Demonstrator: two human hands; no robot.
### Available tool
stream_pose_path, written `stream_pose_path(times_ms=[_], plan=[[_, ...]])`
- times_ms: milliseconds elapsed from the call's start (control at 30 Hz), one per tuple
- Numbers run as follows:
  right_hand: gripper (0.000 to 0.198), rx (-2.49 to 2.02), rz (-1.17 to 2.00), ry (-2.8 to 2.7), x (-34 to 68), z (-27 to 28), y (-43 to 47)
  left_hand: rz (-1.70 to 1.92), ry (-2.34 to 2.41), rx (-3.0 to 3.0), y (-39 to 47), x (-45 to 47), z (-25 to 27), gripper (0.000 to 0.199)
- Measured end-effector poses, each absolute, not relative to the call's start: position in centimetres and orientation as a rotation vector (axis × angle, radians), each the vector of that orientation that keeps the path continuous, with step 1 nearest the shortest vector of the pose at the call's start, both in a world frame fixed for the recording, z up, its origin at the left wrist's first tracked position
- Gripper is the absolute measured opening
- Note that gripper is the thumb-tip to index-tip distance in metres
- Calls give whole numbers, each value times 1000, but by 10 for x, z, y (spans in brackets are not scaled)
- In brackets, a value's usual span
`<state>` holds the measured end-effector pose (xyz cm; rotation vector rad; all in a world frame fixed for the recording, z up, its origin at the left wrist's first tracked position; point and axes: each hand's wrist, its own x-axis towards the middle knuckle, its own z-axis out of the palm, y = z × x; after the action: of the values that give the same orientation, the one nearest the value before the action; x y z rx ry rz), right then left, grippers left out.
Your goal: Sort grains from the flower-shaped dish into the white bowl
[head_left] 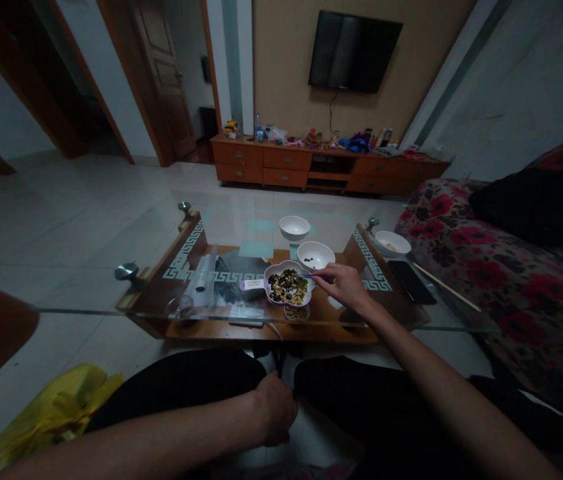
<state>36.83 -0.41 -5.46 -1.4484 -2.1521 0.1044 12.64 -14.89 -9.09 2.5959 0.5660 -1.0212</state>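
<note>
My right hand (pixel 342 285) reaches over the glass table and pinches thin, dark tweezers (pixel 304 275). Their tips are at the upper right of a flower-shaped white and purple bowl (pixel 267 291), among mixed black, pale and green beans (pixel 288 287). Just behind this bowl stands a white bowl (pixel 317 251) with a few black beans inside. A second white bowl (pixel 294 227) is farther back, and a third white bowl (pixel 392 244) at the right holds some pale bits. Low between my knees, my left hand (pixel 277 408) is curled closed; its fingertips are hidden.
The glass tabletop (pixel 146 257) has an exposed front edge above a wooden shelf with papers. A black phone-like slab (pixel 411 281) and a pale stick (pixel 446 287) lie at the right. A flowered sofa (pixel 516 293) is alongside. On the floor at left sits a yellow bag (pixel 56 407).
</note>
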Motion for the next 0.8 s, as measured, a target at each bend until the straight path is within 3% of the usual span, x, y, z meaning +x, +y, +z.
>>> stream_pose_path(times_ms=[800], plan=[[16,-1406,34,-2116,369,-52,-3,-994,581,2585,-148,126,-100,48]])
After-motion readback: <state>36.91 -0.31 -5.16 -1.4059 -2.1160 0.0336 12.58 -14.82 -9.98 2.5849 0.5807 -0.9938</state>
